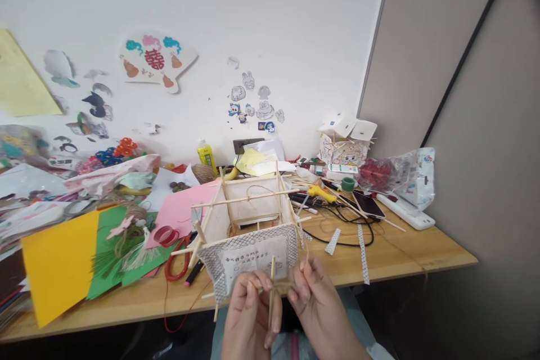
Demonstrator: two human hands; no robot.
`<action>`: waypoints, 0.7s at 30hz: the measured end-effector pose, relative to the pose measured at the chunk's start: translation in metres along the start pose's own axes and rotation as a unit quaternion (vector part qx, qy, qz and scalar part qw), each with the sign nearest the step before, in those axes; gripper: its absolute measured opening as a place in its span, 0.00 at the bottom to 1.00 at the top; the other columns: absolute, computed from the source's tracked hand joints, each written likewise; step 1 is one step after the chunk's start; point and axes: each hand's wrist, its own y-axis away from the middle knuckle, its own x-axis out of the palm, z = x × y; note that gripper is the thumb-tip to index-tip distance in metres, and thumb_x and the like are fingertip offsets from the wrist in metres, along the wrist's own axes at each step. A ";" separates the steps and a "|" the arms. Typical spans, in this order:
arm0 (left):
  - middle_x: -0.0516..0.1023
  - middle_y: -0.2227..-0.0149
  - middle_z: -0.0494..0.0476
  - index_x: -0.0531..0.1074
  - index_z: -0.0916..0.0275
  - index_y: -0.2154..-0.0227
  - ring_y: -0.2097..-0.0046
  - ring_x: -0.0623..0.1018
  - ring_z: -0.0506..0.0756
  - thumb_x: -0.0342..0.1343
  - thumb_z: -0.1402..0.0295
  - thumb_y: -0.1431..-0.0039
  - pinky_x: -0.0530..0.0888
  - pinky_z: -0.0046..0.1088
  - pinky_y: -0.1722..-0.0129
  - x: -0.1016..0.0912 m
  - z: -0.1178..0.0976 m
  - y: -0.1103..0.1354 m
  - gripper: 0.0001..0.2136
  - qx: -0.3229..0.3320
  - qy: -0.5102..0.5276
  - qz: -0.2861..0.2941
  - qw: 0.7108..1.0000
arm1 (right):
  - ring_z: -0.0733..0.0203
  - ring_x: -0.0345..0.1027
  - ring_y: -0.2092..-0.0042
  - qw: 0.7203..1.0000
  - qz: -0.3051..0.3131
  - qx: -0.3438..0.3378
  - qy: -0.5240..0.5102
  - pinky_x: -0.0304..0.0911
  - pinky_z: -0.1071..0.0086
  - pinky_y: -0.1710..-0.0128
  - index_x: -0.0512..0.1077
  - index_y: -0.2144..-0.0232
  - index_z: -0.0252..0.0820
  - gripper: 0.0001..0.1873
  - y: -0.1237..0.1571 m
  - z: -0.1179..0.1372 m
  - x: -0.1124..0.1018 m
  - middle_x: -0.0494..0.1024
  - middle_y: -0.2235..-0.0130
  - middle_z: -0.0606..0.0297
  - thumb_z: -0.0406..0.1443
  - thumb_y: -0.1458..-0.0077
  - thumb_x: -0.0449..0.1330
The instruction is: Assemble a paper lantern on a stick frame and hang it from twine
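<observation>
Low in front, my left hand (pixel 255 306) is closed on a thin wooden stick (pixel 272 292) that stands nearly upright. My right hand (pixel 314 292), beside it, pinches a thin tan string (pixel 283 283) that stretches across to the stick; its exact path is blurred. Just behind both hands is a lantern-like box frame (pixel 244 199) of wooden sticks with pale panels. Its front panel (pixel 248 253) has a dark crosshatched border and written characters. A long stick lies across the frame's open top, and a loop of string hangs there.
Red-handled scissors (pixel 175 264) and a black marker (pixel 194 273) lie left of the frame, near coloured paper (pixel 63 264). To the right are a yellow glue gun (pixel 321 194), black cable, green tape (pixel 348 184), a phone (pixel 368 204), patterned strips and a power strip (pixel 407 212).
</observation>
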 end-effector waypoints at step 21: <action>0.65 0.88 0.45 0.71 0.64 0.72 0.87 0.58 0.42 0.63 0.46 0.58 0.51 0.17 0.86 -0.003 0.011 -0.008 0.24 -0.096 -0.215 0.053 0.971 | 0.63 0.64 0.60 0.739 0.183 -0.289 0.580 0.59 0.68 0.58 0.78 0.69 0.50 0.05 -0.007 0.041 0.006 0.72 0.65 0.67 0.40 0.44 0.62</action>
